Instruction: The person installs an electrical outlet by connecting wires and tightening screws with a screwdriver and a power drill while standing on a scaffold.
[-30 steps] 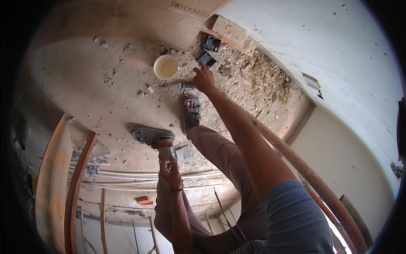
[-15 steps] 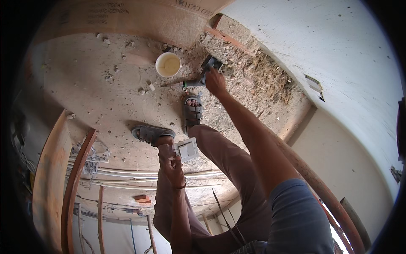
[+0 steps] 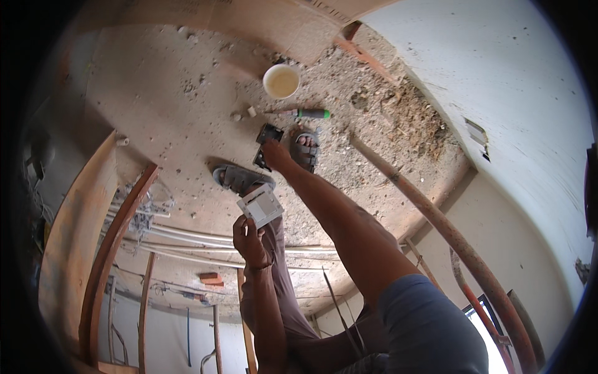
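The left hand (image 3: 249, 240) is raised near the left knee with its fingers closed on a white square switch plate (image 3: 261, 206), pinching its lower corner so the plate tilts up above the hand – its face shows a plain panel with a grey strip on 1 side. The right hand (image 3: 276, 156) is stretched far forward on a straight arm, and its fingers are closed on a dark, boxy switch module (image 3: 268, 140) which it holds just over the dusty concrete floor (image 3: 162, 106), between the 2 sandalled feet. The left sandal (image 3: 240, 179) sits just beside and below the module; the right sandal (image 3: 305, 148) is immediately to the right of the hand.

Beyond the hands, a green-handled screwdriver (image 3: 308, 114) lies on the floor, pointing left, and just past it stands a small white cup (image 3: 281, 81) holding a pale liquid. Rubble and loose plaster (image 3: 411, 115) are heaped along the foot of the white wall (image 3: 498, 81). A long orange conduit pipe (image 3: 430, 218) runs diagonally to the right of the right arm – well apart from both hands. Curved wooden boards (image 3: 112, 249) and thin white pipes (image 3: 187, 240) lie at the left.
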Available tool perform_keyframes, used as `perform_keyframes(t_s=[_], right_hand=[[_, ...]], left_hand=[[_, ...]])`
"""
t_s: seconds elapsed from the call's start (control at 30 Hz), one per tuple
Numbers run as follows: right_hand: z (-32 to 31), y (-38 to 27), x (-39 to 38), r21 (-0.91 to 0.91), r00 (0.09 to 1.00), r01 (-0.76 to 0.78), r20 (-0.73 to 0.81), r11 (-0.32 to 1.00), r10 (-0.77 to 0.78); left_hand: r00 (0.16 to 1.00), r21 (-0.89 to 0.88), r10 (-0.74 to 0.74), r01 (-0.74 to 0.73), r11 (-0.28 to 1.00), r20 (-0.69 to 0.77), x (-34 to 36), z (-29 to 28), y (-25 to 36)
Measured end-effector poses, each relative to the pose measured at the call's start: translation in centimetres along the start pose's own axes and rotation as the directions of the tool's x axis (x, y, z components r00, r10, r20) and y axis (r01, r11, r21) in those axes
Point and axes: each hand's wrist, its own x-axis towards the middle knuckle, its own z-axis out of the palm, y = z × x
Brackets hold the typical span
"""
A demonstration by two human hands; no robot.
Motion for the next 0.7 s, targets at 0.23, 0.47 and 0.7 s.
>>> perform_keyframes(t_s=[0.23, 0.47, 0.7], right_hand=[[-2.2, -4.8, -6.5, 0.269, 1.0, 0.01, 0.024, 0.963, -0.017], [-10.7, -4.0, -16.3, 0.532, 0.95, -0.261, 0.287, 0.806, 0.118], [-23.6, -13.0, -24.1, 0.855, 0.898, -0.427, 0.363, 0.293, 0.25]], left_hand=[[0.992, -0.154, -0.075, 0.059, 0.986, -0.101, -4.0, -3.0, -0.3], [0.995, -0.17, 0.032, -0.047, 0.984, -0.089, -8.5, -1.6, 2.2], [0.986, -0.257, 0.144, -0.161, 0.953, -0.086, -12.9, -0.3, 4.3]])
